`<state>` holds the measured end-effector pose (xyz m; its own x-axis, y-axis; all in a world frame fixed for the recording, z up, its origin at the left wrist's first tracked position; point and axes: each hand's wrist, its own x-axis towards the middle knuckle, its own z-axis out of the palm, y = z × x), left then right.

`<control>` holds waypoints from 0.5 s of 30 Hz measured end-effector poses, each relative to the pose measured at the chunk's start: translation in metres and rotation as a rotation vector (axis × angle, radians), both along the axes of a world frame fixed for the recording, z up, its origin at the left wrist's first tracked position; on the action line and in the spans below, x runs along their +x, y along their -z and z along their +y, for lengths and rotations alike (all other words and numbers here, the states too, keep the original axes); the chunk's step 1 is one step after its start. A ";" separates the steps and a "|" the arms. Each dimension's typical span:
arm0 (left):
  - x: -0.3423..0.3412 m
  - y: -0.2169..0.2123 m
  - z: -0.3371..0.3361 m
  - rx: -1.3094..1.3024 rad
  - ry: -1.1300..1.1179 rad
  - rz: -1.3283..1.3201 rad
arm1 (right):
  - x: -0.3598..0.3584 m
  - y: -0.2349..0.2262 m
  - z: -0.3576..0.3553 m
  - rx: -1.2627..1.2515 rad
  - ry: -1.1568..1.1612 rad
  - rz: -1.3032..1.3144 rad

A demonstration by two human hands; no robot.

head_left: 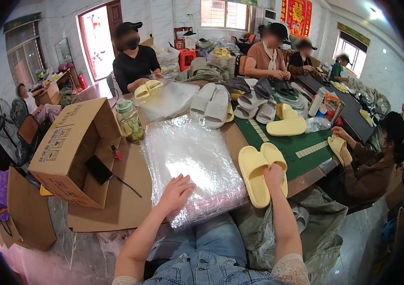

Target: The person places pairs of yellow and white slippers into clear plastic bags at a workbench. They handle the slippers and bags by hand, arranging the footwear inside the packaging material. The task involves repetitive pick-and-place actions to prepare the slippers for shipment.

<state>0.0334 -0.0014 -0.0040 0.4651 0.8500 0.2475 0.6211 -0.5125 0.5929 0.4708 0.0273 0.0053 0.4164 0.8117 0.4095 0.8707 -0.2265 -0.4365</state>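
Observation:
My left hand (177, 190) rests flat, fingers spread, on the near part of a stack of clear plastic bags (187, 156) lying on the table in front of me. My right hand (274, 175) grips a pair of pale yellow slippers (258, 168) at their heel end, soles side by side, just right of the bag stack. The slippers lie over the edge of a green mat (301, 147).
An open cardboard box (76, 152) lies on its side at the left with a black phone (98, 169) in it. A glass jar (129, 121) stands behind. White, grey and yellow slippers (214, 107) pile farther back. Several people sit around the table; one at right holds a yellow slipper (340, 147).

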 end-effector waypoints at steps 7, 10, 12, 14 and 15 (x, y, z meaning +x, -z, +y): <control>0.025 -0.047 -0.041 0.187 0.001 0.282 | -0.010 -0.006 -0.050 -0.095 -0.024 -0.011; 0.029 -0.030 -0.042 0.202 0.000 0.300 | -0.010 -0.003 -0.050 -0.101 -0.015 -0.033; 0.029 -0.023 -0.038 0.189 -0.004 0.291 | -0.011 -0.001 -0.049 -0.107 0.002 -0.052; 0.027 -0.017 -0.033 0.174 -0.006 0.262 | -0.014 0.000 -0.049 -0.121 0.015 -0.078; 0.026 -0.014 -0.031 0.165 -0.006 0.238 | -0.015 -0.001 -0.050 -0.118 0.008 -0.084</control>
<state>0.0590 -0.0322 0.0102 0.5214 0.8103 0.2674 0.7362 -0.5857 0.3390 0.4556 -0.0227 0.0060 0.3914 0.8532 0.3448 0.9009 -0.2789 -0.3325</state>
